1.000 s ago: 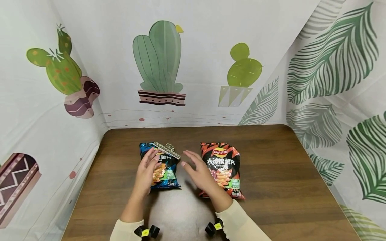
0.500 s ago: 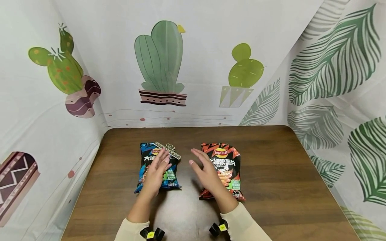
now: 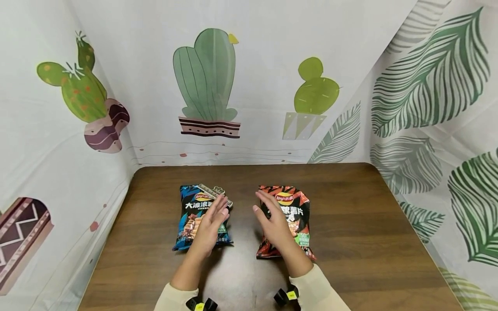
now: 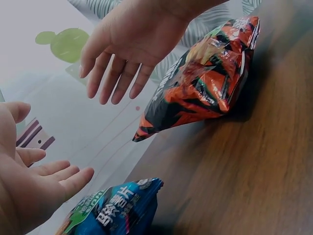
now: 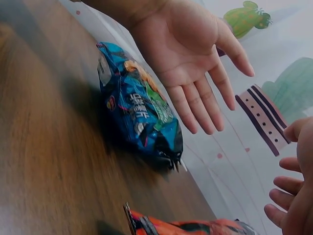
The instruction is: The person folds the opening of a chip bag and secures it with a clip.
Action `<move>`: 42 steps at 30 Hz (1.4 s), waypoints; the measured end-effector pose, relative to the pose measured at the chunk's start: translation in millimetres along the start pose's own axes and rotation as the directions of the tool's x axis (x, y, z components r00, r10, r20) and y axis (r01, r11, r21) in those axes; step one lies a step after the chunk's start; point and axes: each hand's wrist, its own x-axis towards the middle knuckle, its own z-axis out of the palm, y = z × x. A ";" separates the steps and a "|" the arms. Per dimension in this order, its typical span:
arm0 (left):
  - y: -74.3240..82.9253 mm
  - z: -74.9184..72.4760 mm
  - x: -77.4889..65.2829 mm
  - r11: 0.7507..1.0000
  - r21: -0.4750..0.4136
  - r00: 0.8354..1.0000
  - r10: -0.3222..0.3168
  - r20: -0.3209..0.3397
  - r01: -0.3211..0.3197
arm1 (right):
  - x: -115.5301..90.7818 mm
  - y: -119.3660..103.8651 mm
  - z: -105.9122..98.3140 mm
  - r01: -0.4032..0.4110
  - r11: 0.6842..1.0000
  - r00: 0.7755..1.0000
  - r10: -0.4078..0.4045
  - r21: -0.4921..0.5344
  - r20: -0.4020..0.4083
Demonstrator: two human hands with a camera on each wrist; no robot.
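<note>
A blue Lay's chip bag lies face up on the left, with a piano-key patterned clip slanting across its top right corner. My left hand hovers over its right side, fingers extended and nothing held. Opposite lies a red and black chip bag. Over that bag's left side hangs my right hand, fingers loosely extended. In the left wrist view, the palm of the right hand appears beside the red bag. The right wrist view shows the left palm above the blue bag.
Both bags rest on a brown wooden table with rounded back corners. Behind and beside it hangs white cloth printed with cacti and leaves. A black band with a yellow label sits at each wrist.
My left hand has shifted right, uncovering more of the blue bag's left side. My right hand has also moved a little right, further over the red bag. The bags stay put.
</note>
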 end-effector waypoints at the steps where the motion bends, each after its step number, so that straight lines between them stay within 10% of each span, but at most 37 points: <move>1: -0.8 1.4 -0.3 1.000 0.010 1.000 -0.003 0.007 0.002 | -0.4 0.9 -1.4 -0.007 1.000 1.000 0.007 -0.004 -0.005; 42: -44.6 53.5 -7.3 0.987 0.104 0.980 -0.135 0.144 0.121 | -15.6 40.9 -43.0 -0.054 0.992 0.972 0.027 -0.110 -0.233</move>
